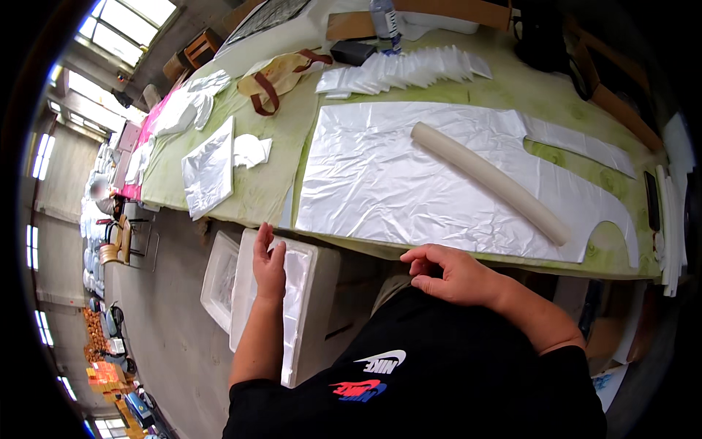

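My left hand is raised above a white plastic bin beside the table, thumb apart from the fingers, holding nothing. White plastic film lies inside the bin. By the table's near edge, my right hand hovers with loosely bent fingers and a gap at the thumb; it is empty. Beyond it a shiny white plastic apron lies spread flat, with a neck loop at the right. A pale, slightly curved-looking tube rests diagonally across the apron. A folded white plastic sheet lies farther left.
A row of folded clear plastic packets, a water bottle, a black box and a cream bag with brown handles stand at the back. A second bin sits left of the first. A dark phone-like object lies at right.
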Demonstrator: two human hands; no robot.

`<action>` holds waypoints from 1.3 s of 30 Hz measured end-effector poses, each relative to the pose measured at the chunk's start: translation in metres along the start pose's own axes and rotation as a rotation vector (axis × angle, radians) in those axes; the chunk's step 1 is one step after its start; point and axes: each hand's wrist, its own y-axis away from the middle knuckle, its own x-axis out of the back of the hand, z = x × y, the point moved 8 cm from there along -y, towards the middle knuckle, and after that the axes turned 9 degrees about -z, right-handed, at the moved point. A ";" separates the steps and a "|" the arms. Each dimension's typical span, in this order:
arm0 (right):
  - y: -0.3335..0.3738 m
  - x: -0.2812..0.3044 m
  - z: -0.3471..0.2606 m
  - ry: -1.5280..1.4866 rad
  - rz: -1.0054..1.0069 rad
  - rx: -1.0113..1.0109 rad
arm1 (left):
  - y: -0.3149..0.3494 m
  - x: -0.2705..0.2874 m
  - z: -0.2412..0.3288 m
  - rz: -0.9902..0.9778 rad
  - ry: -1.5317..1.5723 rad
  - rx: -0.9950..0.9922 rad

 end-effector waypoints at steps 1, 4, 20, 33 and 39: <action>0.004 0.005 -0.006 0.002 0.025 0.019 | -0.009 -0.011 0.015 -0.026 0.077 0.020; 0.019 0.034 -0.022 -0.099 0.173 0.073 | -0.042 -0.049 0.045 -0.114 0.232 0.058; -0.035 0.327 -0.042 0.705 0.919 0.026 | -0.243 -0.373 0.187 -0.514 0.500 0.089; -0.113 0.406 0.017 0.900 0.890 -0.281 | -0.273 -0.405 0.172 -0.554 0.251 0.310; -0.101 0.412 0.022 0.502 1.066 -0.038 | -0.292 -0.418 0.158 -0.595 0.305 0.373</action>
